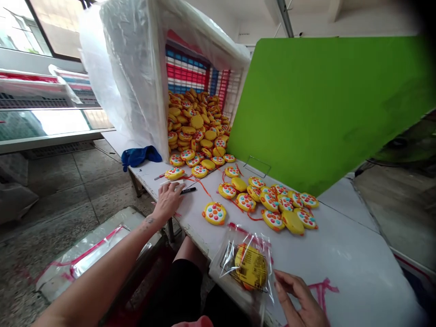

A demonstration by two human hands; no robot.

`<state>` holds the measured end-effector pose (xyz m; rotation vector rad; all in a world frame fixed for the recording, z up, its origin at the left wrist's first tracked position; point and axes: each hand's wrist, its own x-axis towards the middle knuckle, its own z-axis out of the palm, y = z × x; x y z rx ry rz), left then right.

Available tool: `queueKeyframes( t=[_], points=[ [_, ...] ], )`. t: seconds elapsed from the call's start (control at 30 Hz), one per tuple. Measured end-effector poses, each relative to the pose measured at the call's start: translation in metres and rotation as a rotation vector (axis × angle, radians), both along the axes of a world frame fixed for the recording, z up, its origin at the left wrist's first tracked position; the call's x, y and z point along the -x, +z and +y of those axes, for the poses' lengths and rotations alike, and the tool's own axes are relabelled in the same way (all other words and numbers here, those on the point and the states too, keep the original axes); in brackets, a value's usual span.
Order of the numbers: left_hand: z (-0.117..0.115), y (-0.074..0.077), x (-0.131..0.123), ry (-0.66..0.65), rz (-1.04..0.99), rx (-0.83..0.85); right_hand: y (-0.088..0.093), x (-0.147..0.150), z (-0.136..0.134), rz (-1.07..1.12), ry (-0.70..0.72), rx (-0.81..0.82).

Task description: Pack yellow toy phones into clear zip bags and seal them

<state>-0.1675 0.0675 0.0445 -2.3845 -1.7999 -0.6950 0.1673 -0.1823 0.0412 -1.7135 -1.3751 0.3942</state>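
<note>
My left hand (169,199) lies on the table's left side, fingers stretched out over a small white item (176,182), perhaps paper, partly hidden beneath them. Right beside these fingers is a black pen (188,190). Near the front edge, my right hand (299,297) pinches the right edge of a clear plastic bag (227,259). Inside the bag is a yellow toy (251,268), its back showing through dark print. A single yellow toy with coloured dots on a white face (214,213) rests on the table between my hands.
Several similar toys (269,200) with orange cords lie at centre right. A plastic-wrapped crate (136,68) on its side spills many more. A green board (323,104) leans behind. Blue cloth (141,156) sits at the left edge; a plastic-covered stool (132,218) stands below.
</note>
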Motion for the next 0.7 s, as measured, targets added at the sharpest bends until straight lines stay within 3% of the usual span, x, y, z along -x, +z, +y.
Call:
queueKeyframes(
  t=[0.07,0.2,0.3,0.4,0.53,0.7],
  points=[
    [-0.021,0.007,-0.021,-0.095,-0.100,0.006,-0.004,-0.008,0.004,-0.008,-0.033,0.031],
    [-0.072,0.012,-0.075,-0.336,-0.293,0.352,-0.011,-0.013,0.027,-0.025,-0.126,0.117],
    [-0.092,0.007,-0.113,-0.336,-0.285,0.494,-0.016,-0.012,0.052,-0.035,-0.134,0.198],
    [-0.095,0.000,-0.138,-0.330,-0.285,0.536,-0.020,-0.011,0.072,0.049,-0.079,0.244],
    [-0.096,0.004,-0.150,-0.423,-0.479,0.575,-0.015,-0.009,0.076,0.261,0.008,0.186],
    [-0.113,0.020,-0.140,-0.484,-1.102,0.975,0.013,-0.008,0.052,0.468,0.099,0.155]
  ],
)
